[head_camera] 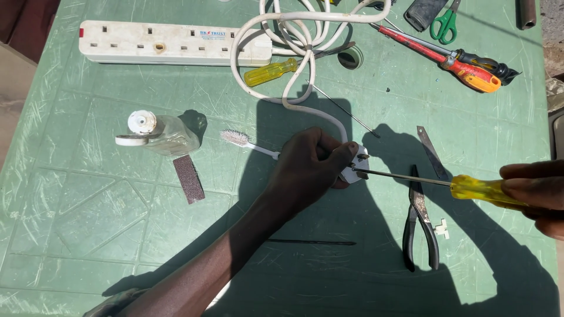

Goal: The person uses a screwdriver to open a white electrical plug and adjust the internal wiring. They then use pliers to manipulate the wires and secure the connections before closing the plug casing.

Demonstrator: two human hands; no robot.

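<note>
Two hands at work: your left hand (314, 167) closes around the white plug (359, 166), steadying it above the green table (88, 223); your right hand (537, 194) clasps the yellow-handled screwdriver (470, 189), tip at the plug; pliers (420, 220) lie below.

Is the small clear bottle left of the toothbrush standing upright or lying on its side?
Lying on its side. The clear bottle rests lengthwise on the green table, its white capped end pointing left, its shadow beside it.
</note>
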